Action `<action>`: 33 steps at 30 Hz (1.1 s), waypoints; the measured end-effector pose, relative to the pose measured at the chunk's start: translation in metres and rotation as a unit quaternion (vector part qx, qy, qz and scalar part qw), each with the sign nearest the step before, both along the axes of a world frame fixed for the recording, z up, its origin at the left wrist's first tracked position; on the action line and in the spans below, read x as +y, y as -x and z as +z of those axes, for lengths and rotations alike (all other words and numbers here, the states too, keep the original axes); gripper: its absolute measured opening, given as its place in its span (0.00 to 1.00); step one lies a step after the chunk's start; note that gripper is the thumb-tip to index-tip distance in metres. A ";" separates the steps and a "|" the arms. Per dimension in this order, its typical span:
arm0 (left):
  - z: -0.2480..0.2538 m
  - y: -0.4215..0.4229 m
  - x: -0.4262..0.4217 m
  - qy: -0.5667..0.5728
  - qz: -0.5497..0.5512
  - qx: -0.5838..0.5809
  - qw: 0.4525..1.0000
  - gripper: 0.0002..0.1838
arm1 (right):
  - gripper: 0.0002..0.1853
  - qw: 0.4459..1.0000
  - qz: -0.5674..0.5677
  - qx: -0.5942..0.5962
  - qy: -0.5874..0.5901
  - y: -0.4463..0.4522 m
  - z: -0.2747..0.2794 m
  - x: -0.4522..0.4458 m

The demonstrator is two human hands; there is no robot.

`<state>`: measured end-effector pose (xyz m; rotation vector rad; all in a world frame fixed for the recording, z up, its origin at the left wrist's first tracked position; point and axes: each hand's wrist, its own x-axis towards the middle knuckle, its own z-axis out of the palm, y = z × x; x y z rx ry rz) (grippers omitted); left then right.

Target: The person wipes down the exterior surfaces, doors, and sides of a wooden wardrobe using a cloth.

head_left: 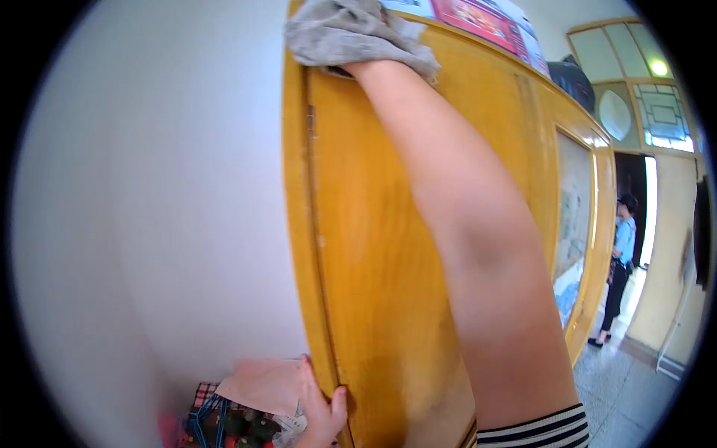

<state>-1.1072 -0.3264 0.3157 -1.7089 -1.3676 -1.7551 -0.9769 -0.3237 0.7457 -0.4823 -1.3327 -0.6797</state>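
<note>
My right arm reaches up across a yellow wooden cabinet (pixel 381 224). At the cabinet's top left corner my right hand (pixel 357 69) is under a grey cloth (pixel 336 33), which covers its fingers and drapes over the wrist. Low on the cabinet's left edge rests my left hand (pixel 323 411), its thumb and fingers apart and holding nothing. Beside that hand, against the wall, is a pink sheet (pixel 263 384).
Printed boxes (pixel 478 22) and a dark bag (pixel 571 82) sit on the cabinet. A glass-paned door (pixel 573 201) is at its right. A person (pixel 621 261) stands by the far doorway. Bags and a checked item (pixel 205 393) lie at lower left, by the white wall (pixel 172 187).
</note>
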 end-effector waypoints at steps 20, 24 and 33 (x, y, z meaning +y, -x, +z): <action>0.001 -0.028 0.002 -0.051 0.209 -0.032 0.976 0.32 | 0.17 0.995 0.018 -0.093 0.038 -0.332 0.059 0.229; -0.006 -0.024 0.002 -0.064 0.245 -0.025 0.967 0.32 | 0.18 0.991 -0.021 -0.128 -0.033 -0.312 0.054 0.212; -0.010 -0.023 0.002 -0.078 0.122 -0.106 0.984 0.30 | 0.25 0.962 -0.181 -0.094 -0.182 -0.128 0.050 0.187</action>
